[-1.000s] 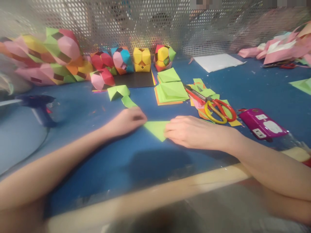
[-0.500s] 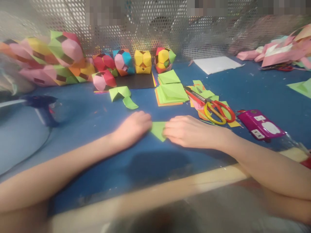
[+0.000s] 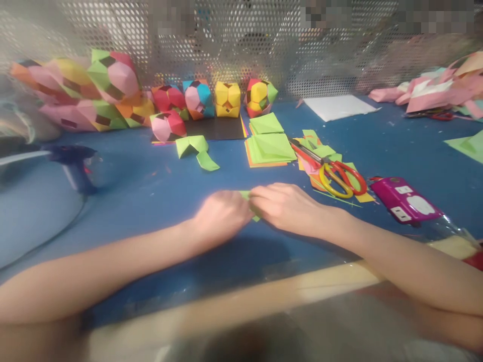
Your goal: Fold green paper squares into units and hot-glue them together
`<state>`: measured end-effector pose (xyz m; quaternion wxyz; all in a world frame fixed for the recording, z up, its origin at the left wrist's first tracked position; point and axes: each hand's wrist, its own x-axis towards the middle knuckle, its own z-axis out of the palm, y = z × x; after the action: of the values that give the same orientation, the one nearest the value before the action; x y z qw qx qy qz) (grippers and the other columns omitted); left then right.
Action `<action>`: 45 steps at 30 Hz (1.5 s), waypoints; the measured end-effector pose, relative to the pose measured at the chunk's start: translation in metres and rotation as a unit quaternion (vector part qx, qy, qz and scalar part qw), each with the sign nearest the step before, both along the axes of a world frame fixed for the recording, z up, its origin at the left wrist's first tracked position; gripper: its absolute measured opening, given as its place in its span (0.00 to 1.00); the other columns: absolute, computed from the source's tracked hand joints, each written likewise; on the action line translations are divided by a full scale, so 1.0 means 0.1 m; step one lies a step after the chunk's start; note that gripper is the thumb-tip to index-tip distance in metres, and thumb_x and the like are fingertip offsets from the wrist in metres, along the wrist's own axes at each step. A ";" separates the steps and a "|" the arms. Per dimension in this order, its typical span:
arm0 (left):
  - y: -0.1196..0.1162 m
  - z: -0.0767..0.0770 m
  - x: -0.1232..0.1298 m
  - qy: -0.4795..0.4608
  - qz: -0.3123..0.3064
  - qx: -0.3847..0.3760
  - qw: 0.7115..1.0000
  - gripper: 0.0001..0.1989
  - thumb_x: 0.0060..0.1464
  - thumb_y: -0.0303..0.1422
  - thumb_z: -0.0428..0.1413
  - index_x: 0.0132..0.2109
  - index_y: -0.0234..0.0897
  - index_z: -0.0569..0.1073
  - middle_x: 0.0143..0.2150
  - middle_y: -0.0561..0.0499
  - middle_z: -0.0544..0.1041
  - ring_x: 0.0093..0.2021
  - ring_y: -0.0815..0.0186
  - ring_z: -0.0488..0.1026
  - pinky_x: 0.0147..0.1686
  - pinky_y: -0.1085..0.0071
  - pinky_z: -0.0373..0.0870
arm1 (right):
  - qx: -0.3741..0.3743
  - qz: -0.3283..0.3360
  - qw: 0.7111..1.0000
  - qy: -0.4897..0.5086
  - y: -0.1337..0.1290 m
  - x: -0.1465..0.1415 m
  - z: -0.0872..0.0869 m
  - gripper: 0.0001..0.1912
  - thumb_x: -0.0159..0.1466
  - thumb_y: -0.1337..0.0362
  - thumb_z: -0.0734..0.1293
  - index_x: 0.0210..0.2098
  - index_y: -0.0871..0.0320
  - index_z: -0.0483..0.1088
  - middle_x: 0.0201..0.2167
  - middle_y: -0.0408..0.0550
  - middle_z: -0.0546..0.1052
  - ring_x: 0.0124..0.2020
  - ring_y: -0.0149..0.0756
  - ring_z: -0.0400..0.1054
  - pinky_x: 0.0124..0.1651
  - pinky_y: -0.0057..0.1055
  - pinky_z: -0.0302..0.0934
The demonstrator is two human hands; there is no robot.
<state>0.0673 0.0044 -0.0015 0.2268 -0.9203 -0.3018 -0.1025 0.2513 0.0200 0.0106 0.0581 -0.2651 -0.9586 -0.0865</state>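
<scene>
Between my hands on the blue table lies a small green piece of paper [image 3: 245, 194], mostly covered by my fingers. My left hand [image 3: 225, 213] is closed over the paper's left part, its fingers curled. Against it, my right hand [image 3: 281, 206] grips the right part, fingers bent and pressed together. Beyond them sit a stack of green paper squares [image 3: 269, 148] and a folded green paper piece [image 3: 192, 146]. Scissors [image 3: 335, 176] with red and yellow handles rest on coloured paper scraps [image 3: 319, 147] to the right.
Several folded paper balls [image 3: 227, 99] line the back by a perforated metal screen [image 3: 264, 55]. At left stands a dark blue glue gun [image 3: 75, 163] with a cord. A purple case [image 3: 405, 200] lies right, with a white sheet [image 3: 339, 107] behind. The wooden table edge [image 3: 241, 301] runs in front.
My left hand has moved right and now meets my right hand, covering most of the green paper. The view has shifted slightly.
</scene>
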 end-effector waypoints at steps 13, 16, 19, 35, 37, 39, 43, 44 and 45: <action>0.02 0.00 -0.03 0.003 -0.002 0.022 1.000 0.14 0.57 0.34 0.51 0.26 0.33 0.68 0.22 0.49 0.69 0.20 0.65 0.66 0.19 0.70 0.54 | -0.070 -0.080 0.982 -0.157 -0.11 0.22 0.33 0.11 0.60 0.72 0.60 0.26 0.60 0.71 0.24 0.48 0.74 0.27 0.36 0.65 0.34 0.33 0.47; 0.02 0.00 -0.04 0.007 -0.002 0.023 1.000 0.13 0.57 0.34 0.51 0.26 0.34 0.68 0.22 0.49 0.69 0.20 0.65 0.66 0.19 0.70 0.53 | -0.076 -0.126 0.969 -0.200 -0.07 0.26 0.44 0.13 0.60 0.71 0.58 0.23 0.60 0.71 0.19 0.48 0.73 0.21 0.34 0.63 0.29 0.31 0.43; 0.03 0.00 -0.04 0.011 0.003 0.020 1.000 0.12 0.57 0.34 0.51 0.26 0.34 0.68 0.23 0.49 0.69 0.21 0.65 0.66 0.20 0.69 0.53 | -0.094 -0.158 0.964 -0.193 0.01 0.29 0.51 0.14 0.60 0.69 0.58 0.22 0.59 0.71 0.18 0.47 0.72 0.19 0.33 0.62 0.26 0.30 0.41; 0.08 -0.01 -0.07 0.046 -0.014 -0.021 0.999 0.10 0.57 0.30 0.49 0.43 0.33 0.71 0.39 0.46 0.76 0.27 0.63 0.70 0.24 0.67 0.62 | -0.128 -0.098 0.987 -0.019 -0.07 0.02 0.16 0.24 0.62 0.75 0.55 0.58 0.70 0.58 0.54 0.63 0.69 0.52 0.44 0.65 0.50 0.41 0.59; 0.08 0.00 -0.07 0.046 -0.013 -0.022 0.999 0.09 0.57 0.30 0.49 0.43 0.33 0.71 0.41 0.44 0.77 0.28 0.62 0.71 0.25 0.67 0.63 | -0.119 -0.099 0.986 -0.054 -0.10 0.03 0.16 0.24 0.62 0.75 0.55 0.58 0.70 0.58 0.55 0.63 0.67 0.54 0.44 0.64 0.51 0.41 0.57; 0.08 0.01 -0.07 0.049 -0.012 -0.020 0.999 0.08 0.57 0.31 0.50 0.40 0.34 0.72 0.41 0.43 0.77 0.27 0.62 0.72 0.24 0.67 0.63 | -0.101 -0.103 0.986 -0.087 -0.13 0.05 0.19 0.24 0.61 0.76 0.56 0.57 0.71 0.60 0.55 0.63 0.67 0.55 0.45 0.63 0.52 0.41 0.56; 0.06 0.02 -0.07 0.050 -0.012 0.007 0.999 0.10 0.58 0.33 0.50 0.34 0.33 0.72 0.33 0.44 0.77 0.25 0.63 0.71 0.23 0.68 0.61 | -0.069 -0.117 0.980 -0.147 -0.17 0.08 0.25 0.22 0.58 0.79 0.57 0.52 0.75 0.64 0.49 0.67 0.72 0.49 0.46 0.68 0.48 0.39 0.57; 0.06 0.02 -0.07 0.050 -0.011 0.016 0.999 0.11 0.58 0.33 0.49 0.33 0.32 0.72 0.31 0.44 0.76 0.25 0.63 0.71 0.23 0.68 0.60 | -0.064 -0.120 0.978 -0.156 -0.17 0.09 0.26 0.21 0.58 0.79 0.57 0.50 0.75 0.66 0.45 0.66 0.74 0.45 0.46 0.70 0.45 0.38 0.57; 0.05 0.02 -0.06 0.050 -0.008 0.025 0.998 0.12 0.58 0.34 0.49 0.32 0.32 0.71 0.30 0.44 0.75 0.24 0.63 0.71 0.23 0.68 0.59 | -0.060 -0.121 0.978 -0.161 -0.17 0.11 0.26 0.18 0.58 0.78 0.58 0.47 0.74 0.68 0.41 0.65 0.75 0.41 0.45 0.71 0.43 0.38 0.57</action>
<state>0.0608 0.0095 0.0007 0.2633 -0.9208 -0.2800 -0.0657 0.2628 0.0031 0.0363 -0.1242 -0.3644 -0.9197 -0.0770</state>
